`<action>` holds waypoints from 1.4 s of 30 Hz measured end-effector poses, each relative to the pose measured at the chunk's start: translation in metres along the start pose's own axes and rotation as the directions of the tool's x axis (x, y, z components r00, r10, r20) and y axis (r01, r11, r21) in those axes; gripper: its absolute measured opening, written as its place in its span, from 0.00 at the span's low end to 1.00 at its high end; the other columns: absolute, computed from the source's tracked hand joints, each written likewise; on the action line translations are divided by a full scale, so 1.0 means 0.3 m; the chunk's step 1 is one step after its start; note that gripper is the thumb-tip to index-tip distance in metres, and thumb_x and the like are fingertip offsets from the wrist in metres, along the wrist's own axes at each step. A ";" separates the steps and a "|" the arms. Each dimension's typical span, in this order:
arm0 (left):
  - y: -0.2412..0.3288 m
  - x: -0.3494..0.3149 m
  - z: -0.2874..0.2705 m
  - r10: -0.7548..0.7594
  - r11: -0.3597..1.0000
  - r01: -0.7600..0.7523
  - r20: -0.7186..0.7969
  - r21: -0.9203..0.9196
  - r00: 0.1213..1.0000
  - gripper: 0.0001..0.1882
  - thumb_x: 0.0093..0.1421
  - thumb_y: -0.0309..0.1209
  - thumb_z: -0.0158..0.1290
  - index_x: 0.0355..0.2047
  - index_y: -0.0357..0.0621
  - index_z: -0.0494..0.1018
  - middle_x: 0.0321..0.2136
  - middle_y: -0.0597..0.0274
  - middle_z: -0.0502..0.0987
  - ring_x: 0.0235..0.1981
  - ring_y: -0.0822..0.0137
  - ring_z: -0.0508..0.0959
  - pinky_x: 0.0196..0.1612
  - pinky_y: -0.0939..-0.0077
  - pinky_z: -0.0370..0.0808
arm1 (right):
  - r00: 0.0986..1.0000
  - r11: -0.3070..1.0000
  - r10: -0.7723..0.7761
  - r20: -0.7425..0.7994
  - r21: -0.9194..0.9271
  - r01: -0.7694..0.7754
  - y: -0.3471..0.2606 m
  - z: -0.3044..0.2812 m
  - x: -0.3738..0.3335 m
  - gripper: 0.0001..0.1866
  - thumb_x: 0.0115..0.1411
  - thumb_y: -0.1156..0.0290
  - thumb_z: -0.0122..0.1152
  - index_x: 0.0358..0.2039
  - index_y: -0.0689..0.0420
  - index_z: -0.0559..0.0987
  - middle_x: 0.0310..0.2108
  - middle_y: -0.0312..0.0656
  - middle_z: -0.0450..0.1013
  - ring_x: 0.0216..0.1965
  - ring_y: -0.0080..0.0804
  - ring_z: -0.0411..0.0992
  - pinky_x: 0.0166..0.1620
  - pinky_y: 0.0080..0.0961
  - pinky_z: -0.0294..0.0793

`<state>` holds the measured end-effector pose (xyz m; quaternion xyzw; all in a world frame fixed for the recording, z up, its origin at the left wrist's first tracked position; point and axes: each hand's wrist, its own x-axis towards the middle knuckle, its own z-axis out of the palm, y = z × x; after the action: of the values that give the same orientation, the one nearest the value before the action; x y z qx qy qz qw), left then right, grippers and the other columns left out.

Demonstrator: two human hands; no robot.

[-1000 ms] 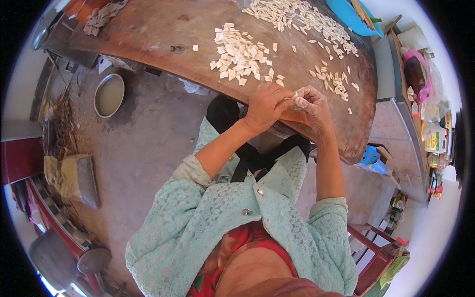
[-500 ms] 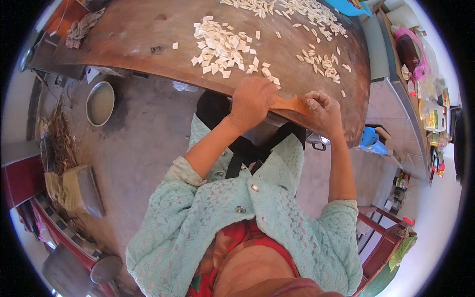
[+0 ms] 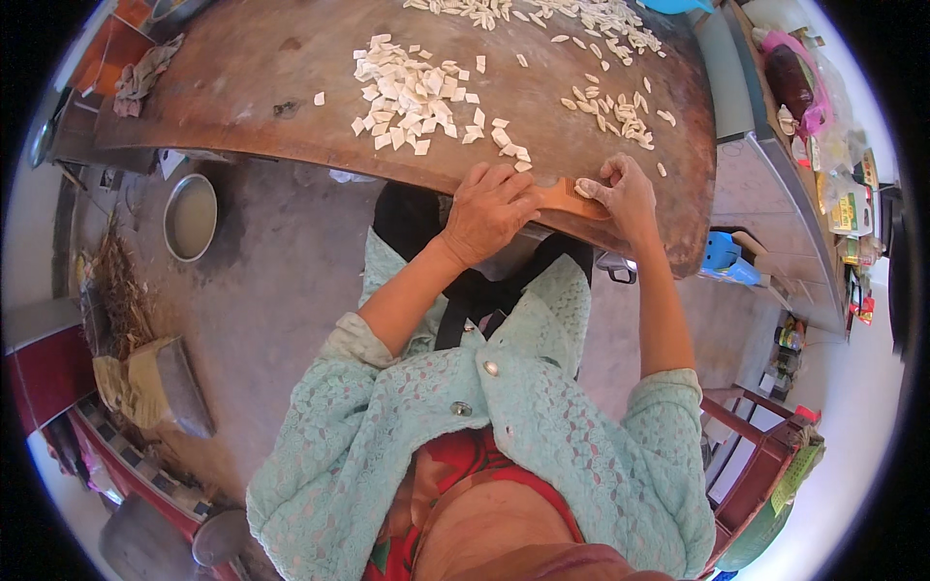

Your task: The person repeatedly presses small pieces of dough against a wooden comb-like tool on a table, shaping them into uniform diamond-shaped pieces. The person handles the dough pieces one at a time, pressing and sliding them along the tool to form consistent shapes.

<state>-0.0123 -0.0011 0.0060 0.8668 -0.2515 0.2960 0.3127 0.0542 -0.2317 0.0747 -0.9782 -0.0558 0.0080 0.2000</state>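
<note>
My left hand [image 3: 487, 213] is closed around one end of a flat wooden comb [image 3: 557, 198] at the table's near edge. At the comb's other end is my right hand [image 3: 630, 198], fingers curled, its floury thumb pressing a small white dough piece [image 3: 584, 188] against the wood. Just beyond my left hand lies a heap of flat diamond-cut dough pieces [image 3: 412, 95], with a few strays trailing toward the comb. Curled, ridged dough pieces [image 3: 630, 128] are scattered beyond my right hand. More of them [image 3: 601, 21] spread along the far side.
The brown wooden table [image 3: 232, 87] curves across the top. A crumpled cloth [image 3: 145, 73] rests at its left end, and a blue container [image 3: 678, 5] shows at the far right. On the floor stands a metal basin [image 3: 191, 218]. A cluttered counter [image 3: 775, 107] adjoins on the right.
The thumb of my right hand has shifted left along the comb, and a white dough piece now shows under it. My left hand still grips the comb. The whole view has shifted slightly.
</note>
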 end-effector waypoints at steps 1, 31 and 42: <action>0.001 0.006 -0.001 0.006 1.000 -0.006 -0.021 -0.002 1.000 0.12 0.51 0.38 0.63 0.36 0.53 0.78 0.41 0.70 0.76 0.45 0.64 0.73 0.50 0.62 0.68 | 1.000 1.000 0.006 -0.006 -0.010 -0.006 -0.004 -0.004 0.008 0.19 0.48 0.58 0.78 0.31 0.57 0.79 0.28 0.40 0.75 0.29 0.34 0.74 0.37 0.30 0.73; -0.081 -0.082 -0.081 -0.080 0.996 0.079 -0.029 -0.033 0.996 0.14 0.47 0.37 0.66 0.37 0.56 0.82 0.44 0.75 0.78 0.48 0.63 0.72 0.53 0.60 0.65 | 0.996 0.929 -0.076 0.051 0.365 0.053 -0.103 0.148 0.101 0.12 0.55 0.70 0.70 0.39 0.58 0.81 0.30 0.44 0.79 0.30 0.33 0.77 0.38 0.28 0.75; -0.069 -0.067 -0.090 -0.111 0.993 0.109 -0.038 -0.044 0.993 0.15 0.48 0.37 0.66 0.38 0.56 0.81 0.44 0.74 0.77 0.48 0.63 0.72 0.53 0.60 0.64 | 0.978 0.939 -0.178 0.112 0.317 0.135 -0.167 0.121 0.108 0.09 0.58 0.70 0.69 0.37 0.59 0.81 0.30 0.41 0.78 0.31 0.30 0.76 0.38 0.27 0.75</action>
<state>-0.0228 0.0366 0.0013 0.8666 -0.2029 0.2904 0.3514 0.0798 -0.1680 0.0612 -0.9245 -0.1454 0.0690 0.3456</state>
